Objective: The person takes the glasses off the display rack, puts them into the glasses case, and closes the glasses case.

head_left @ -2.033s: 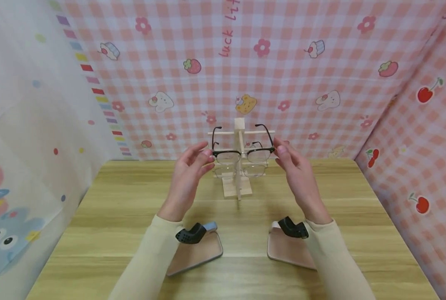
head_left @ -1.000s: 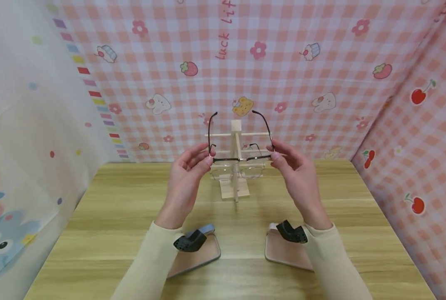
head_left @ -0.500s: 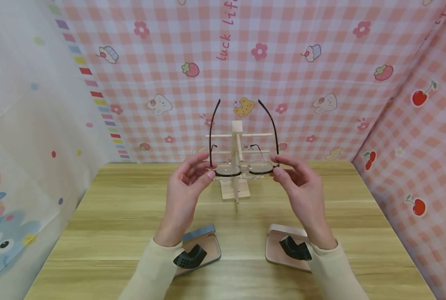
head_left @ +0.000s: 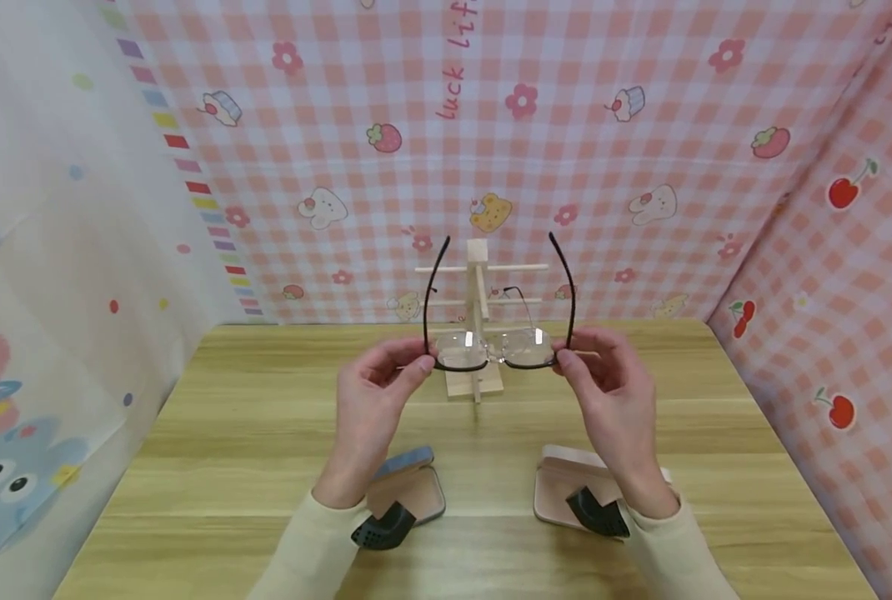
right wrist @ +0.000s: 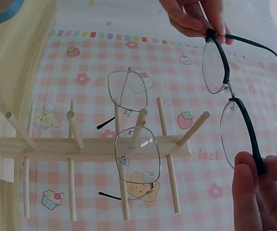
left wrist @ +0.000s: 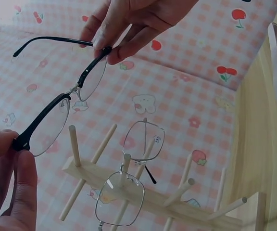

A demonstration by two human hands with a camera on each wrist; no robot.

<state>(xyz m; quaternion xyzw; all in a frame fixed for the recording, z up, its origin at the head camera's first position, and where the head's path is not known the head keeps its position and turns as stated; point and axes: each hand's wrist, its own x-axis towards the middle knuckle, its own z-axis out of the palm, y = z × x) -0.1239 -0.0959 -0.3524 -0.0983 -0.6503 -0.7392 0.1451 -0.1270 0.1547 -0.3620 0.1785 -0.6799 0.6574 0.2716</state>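
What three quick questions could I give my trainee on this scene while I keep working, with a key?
1. True or false: the left hand and the right hand both hold the dark-rimmed glasses.
2. Short answer: what rests on the pegs of the wooden stand?
3. Fill in the blank: the blue case and the white case both lie ____ (open or closed).

Key:
1. True.
2. Thin wire-framed glasses.
3. Open.

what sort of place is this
Probably a makeshift indoor booth for tabletop work: a wood-grain table, pink checked cloth hanging behind it, and a wooden stand bearing wire-framed glasses.
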